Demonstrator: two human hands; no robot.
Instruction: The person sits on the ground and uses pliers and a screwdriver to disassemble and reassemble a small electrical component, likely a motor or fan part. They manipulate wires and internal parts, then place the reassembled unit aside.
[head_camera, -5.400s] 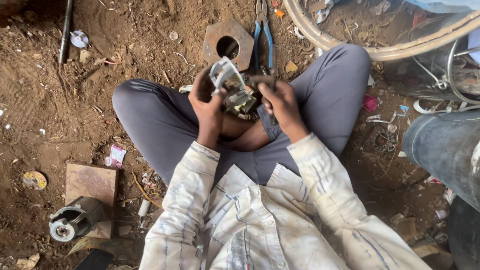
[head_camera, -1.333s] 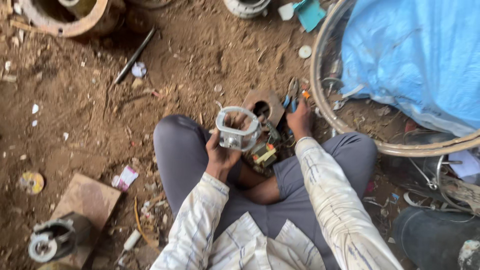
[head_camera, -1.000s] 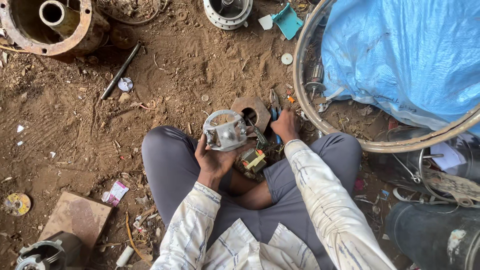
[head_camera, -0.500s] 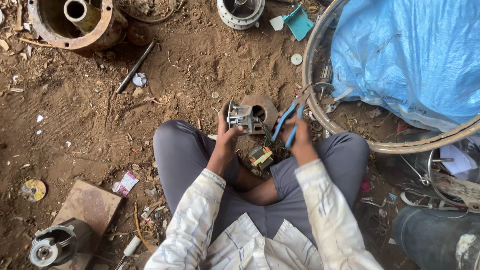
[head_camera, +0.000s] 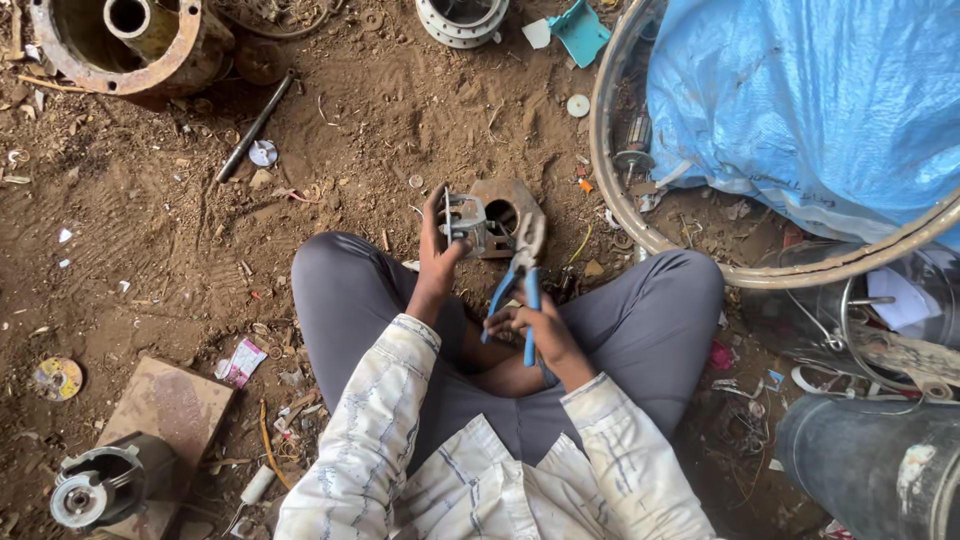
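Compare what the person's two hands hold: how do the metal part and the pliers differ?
The left hand grips a small grey metal motor part, boxy and held out over the ground. The right hand holds blue-handled pliers, long and slim, jaws pointing up towards the part. The part is bare metal; the pliers have coloured grips. Both are raised above the person's crossed legs.

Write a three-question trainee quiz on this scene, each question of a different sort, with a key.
1. True or false: the right hand holds blue-handled pliers.
2. Multiple choice: the left hand grips a) a hammer, b) a small metal part, c) a bottle.
3. Fill in: the person sits cross-legged on bare ____, with a rusty plate with a round hole lying just beyond the hands.

Key: 1 true; 2 b; 3 dirt.
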